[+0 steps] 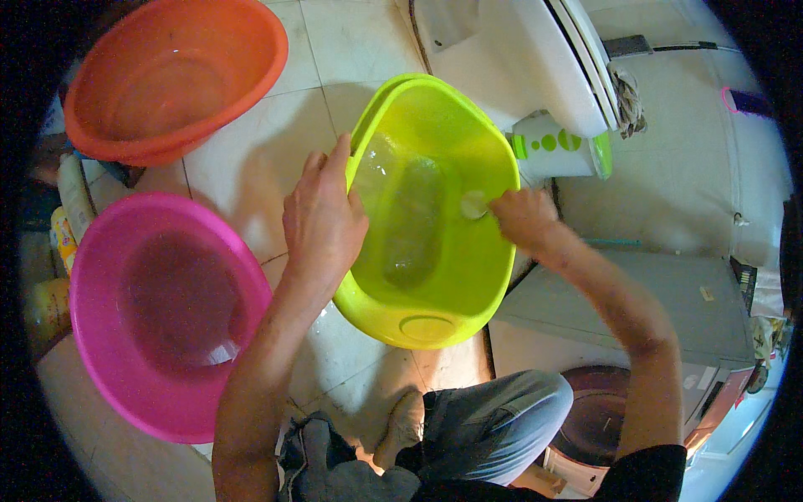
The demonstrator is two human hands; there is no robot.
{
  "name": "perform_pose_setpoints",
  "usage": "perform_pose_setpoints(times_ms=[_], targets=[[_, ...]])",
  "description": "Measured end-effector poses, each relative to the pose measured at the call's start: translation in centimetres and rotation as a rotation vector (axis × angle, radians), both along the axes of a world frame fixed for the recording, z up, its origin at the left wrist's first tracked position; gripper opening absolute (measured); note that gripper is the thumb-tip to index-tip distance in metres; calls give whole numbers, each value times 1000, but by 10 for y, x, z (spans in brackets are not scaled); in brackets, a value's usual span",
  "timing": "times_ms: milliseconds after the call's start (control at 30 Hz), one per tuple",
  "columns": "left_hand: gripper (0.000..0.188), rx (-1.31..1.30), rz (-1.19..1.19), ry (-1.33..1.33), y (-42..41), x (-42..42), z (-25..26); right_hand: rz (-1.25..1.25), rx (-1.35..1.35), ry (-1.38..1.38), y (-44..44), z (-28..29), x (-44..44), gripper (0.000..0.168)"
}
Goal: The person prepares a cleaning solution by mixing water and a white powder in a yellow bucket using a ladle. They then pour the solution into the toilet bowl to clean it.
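A yellow-green plastic tub (pixel 470 288) stands tilted on the floor before me, with a little wet sheen on its inside. My left hand (pixel 326 219) grips the tub's left rim, thumb over the edge. At the right inner wall, my right hand (pixel 524 216) is closed on a small whitish round thing (pixel 474 204), which lies against the plastic; its kind cannot be told. Left of the tub, a pink plastic basin (pixel 94 295) holds what looks like water. Farther up at the left is an orange-red plastic basin (pixel 251 88).
A white toilet (pixel 533 69) stands at the upper right, with a white and green container (pixel 552 150) beside it. Bottles (pixel 63 238) line the left edge. A grey cabinet-like surface (pixel 627 301) and a dark round lid (pixel 593 414) are at the lower right. Tiles cover the floor.
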State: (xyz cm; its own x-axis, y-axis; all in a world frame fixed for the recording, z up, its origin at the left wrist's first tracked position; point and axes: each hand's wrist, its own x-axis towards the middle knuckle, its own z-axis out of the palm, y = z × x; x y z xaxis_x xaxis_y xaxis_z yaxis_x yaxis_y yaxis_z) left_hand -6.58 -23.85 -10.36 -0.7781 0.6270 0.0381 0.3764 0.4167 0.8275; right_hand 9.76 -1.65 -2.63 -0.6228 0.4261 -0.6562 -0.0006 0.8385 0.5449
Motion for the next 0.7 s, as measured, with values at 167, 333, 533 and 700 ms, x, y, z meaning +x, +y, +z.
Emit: perform_pose_setpoints(times_ms=[167, 333, 533, 700], targets=[[61, -23, -26, -33, 7, -1, 11, 121, 34, 68, 28, -31, -6, 14], [60, 25, -30, -17, 8, 1, 7, 241, 7, 263, 24, -67, 21, 13], [57, -44, -10, 24, 0, 1, 2, 26, 19, -32, 17, -1, -30, 19], [57, 11, -22, 39, 8, 2, 4, 44, -20, 175, 46, -98, 8, 27]])
